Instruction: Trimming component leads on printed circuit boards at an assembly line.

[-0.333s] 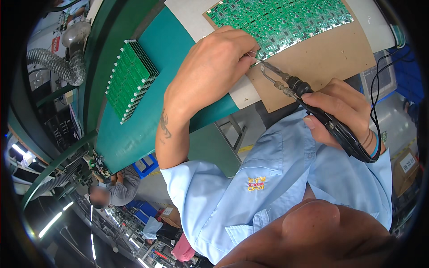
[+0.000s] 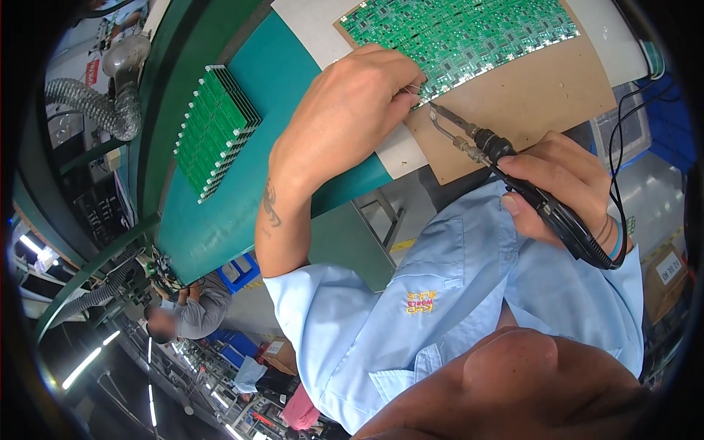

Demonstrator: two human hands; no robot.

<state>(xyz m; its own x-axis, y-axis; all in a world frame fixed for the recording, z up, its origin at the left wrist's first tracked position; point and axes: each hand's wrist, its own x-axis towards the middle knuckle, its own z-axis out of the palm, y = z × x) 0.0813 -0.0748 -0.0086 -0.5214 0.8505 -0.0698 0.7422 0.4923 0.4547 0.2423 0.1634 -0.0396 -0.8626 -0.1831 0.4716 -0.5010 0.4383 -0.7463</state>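
Observation:
My right hand [image 2: 565,180] is wrapped round the black handle of a soldering iron [image 2: 490,144]. A thin metal tube runs beside its tip, which points up and left, close to the near edge of a green circuit board panel [image 2: 462,40]. My left hand [image 2: 359,103] rests at the panel's near left corner with thumb and forefinger pinched together. A thin, pale, wire-like piece [image 2: 413,89] shows at those fingertips; most of it is hidden. The panel, covered with small components, lies on a brown board [image 2: 521,103].
A stack of green circuit boards [image 2: 216,132] with white connectors stands on the green mat [image 2: 286,73] at left. Beyond it is a silvery flexible duct [image 2: 88,103]. The iron's black cable [image 2: 617,161] hangs at right. Another person [image 2: 198,312] sits in the lower left distance.
The soldering iron has drawn back slightly, down and to the right, so its tip is a little farther from the panel's corner. My left hand has barely moved.

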